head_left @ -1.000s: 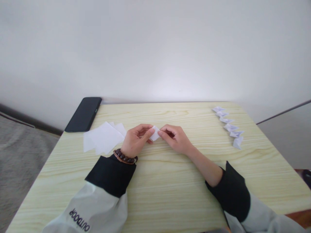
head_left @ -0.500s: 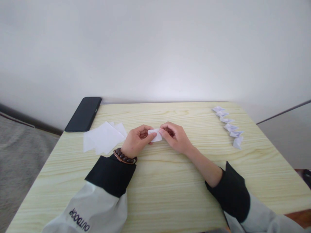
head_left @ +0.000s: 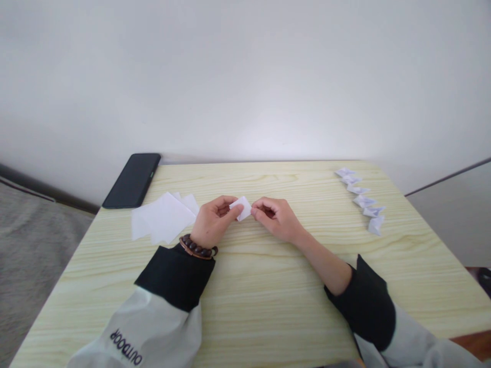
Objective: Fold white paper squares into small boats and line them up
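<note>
The left hand (head_left: 213, 220) holds a small folded paper (head_left: 242, 209), and its grip is closed on it, with the thumb lying over the face of the paper. The grip of the right hand (head_left: 279, 219) is narrow, pinching the paper at its right corner. This paper is between the two hands, above the middle of the surface (head_left: 253, 291). Near the left hand lie several white sheets (head_left: 164, 217), overlapping, and beyond them a black phone (head_left: 132, 181). Six folded paper pieces (head_left: 363, 201) form a row at the right, well apart from the right hand.
</note>
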Action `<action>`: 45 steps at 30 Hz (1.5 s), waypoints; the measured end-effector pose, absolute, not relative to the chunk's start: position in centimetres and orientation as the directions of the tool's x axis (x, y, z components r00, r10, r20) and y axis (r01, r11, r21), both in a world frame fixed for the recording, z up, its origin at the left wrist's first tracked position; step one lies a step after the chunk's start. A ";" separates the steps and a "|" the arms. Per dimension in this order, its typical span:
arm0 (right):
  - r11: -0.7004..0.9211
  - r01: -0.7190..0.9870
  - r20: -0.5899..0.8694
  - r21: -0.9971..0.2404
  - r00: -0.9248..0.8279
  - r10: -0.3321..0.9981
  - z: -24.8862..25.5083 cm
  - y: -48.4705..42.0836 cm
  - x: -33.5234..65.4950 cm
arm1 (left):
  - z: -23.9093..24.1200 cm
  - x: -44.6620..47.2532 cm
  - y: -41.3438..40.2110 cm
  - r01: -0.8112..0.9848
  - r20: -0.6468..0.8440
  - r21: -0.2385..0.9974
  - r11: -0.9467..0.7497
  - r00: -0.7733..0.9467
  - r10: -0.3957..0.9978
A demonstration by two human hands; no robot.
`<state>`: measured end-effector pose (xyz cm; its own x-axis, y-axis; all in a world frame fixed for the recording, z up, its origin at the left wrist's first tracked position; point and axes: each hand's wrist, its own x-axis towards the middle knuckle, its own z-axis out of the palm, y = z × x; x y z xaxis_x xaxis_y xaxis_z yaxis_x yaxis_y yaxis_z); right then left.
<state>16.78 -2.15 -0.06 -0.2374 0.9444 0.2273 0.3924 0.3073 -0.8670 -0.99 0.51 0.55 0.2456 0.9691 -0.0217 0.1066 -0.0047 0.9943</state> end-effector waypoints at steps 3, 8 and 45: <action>0.321 0.396 0.235 -0.860 -0.251 0.939 0.1 -2.2 16.8 | 0.7 -1.1 0.5 0.089 -0.039 0.996 0.016 0.263 0.964; 0.308 0.383 0.231 -0.871 -0.235 0.944 0.1 -2.3 16.7 | 0.8 -1.2 0.6 0.071 -0.047 0.997 0.028 0.272 0.961; 0.456 0.419 0.324 -0.786 -0.349 0.879 -0.1 -2.0 16.9 | 1.3 -1.5 0.3 0.279 0.021 0.948 -0.154 0.428 0.903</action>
<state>16.91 -1.99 -0.15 -0.3486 0.8794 0.3243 0.4185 0.4556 -0.7856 -1.50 0.32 1.27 0.4284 0.9033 0.0207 0.2792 -0.1541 0.9478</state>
